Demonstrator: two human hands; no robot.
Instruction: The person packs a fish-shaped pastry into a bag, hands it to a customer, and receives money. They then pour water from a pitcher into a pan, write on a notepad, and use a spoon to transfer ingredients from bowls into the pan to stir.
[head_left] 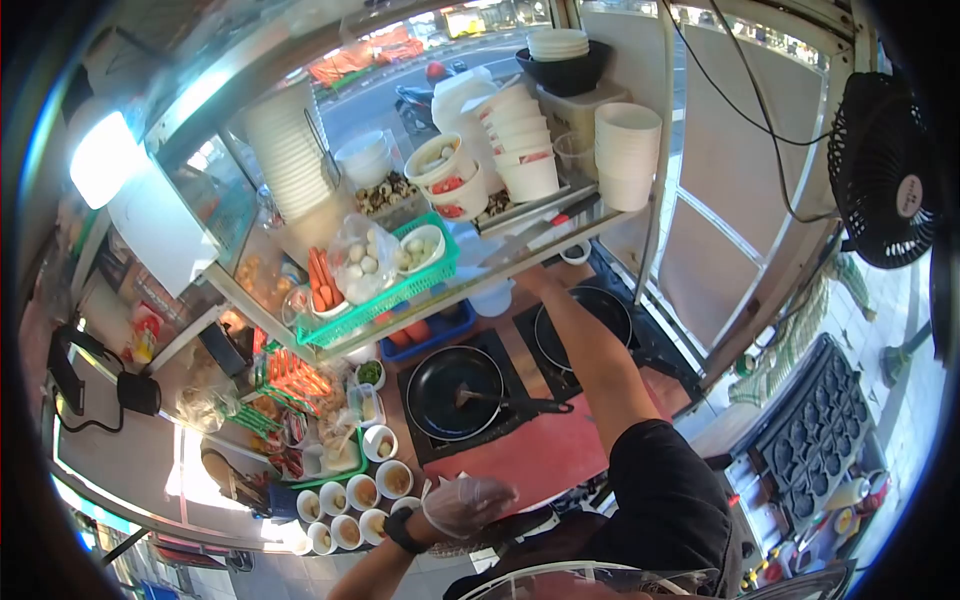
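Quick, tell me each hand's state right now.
Left hand: gloved in clear plastic, loosely curled; any hold cannot be told.
Right hand: reaching up under the grey metal shelf, fingers hidden; cannot be told.

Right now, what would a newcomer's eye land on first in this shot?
The right hand reaches up the middle to the edge of a shelf crowded with stacked white cups and a green basket of bagged food. Below it, a black pan holding a spatula sits on the red counter. The gloved left hand is low centre beside small sauce cups; a black fan hangs far right.
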